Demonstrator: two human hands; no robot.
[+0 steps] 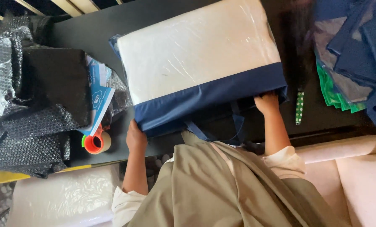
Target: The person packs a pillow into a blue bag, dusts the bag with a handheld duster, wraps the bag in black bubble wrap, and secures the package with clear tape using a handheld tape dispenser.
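Pos: white foam pillow (196,46) in clear plastic lies on the dark table (83,25), centre, half inside a navy fabric bag (209,94). Long axis runs left-right, tilted slightly: right end sits farther than left. Bag mouth faces far; bag's closed navy edge faces near, toward me.

My left hand (136,136): closed on bag's near-left corner. My right hand (266,102): fingers curled over near-right corner, tips hidden under fabric. Bag straps (238,126) hang between my arms.

Orange tape dispenser (96,142) just left of left hand; bubble wrap (24,126) farther left.
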